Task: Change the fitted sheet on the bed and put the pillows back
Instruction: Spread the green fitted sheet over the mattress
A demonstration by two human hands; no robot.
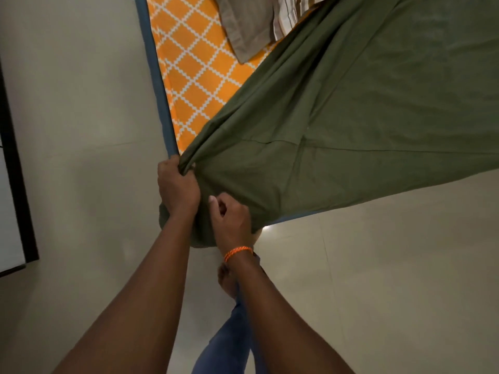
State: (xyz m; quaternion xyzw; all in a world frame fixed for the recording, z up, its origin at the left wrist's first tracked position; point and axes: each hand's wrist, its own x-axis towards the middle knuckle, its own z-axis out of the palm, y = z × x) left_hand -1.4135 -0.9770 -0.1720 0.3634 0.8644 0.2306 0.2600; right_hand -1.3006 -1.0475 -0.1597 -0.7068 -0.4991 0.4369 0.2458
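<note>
The person is standing at the near corner of the mattress (pixel 189 85), leaning over it with both arms stretched down. The left hand (pixel 176 186) is gripping a bunched fold of the green sheet (pixel 364 109) right at that corner, fingers curled tight round the cloth. The right hand (pixel 232 220), wearing an orange thread band (pixel 238 252) at the wrist, is sitting just beside it with its fingers curled into the same gathered cloth lower down, where the sheet is hanging over the corner toward the floor (pixel 391 265). The sheet is spreading out from the two hands across the right part of the mattress, its near edge running along the mattress's foot edge, where a thin strip of blue border is showing beneath it. The left part of the mattress is lying uncovered, showing an orange and white diamond pattern, with the blue border (pixel 155 71) running along its left edge. Toward the far edge a grey-brown pillow (pixel 248 25) is lying on the bare pattern, touching a striped pillow (pixel 290 14) beside it, which the sheet partly overlaps. Pale floor is lying open to the left of the mattress and in front of its foot edge, and a dark-framed white panel (pixel 12 184) is standing well apart at the left.
</note>
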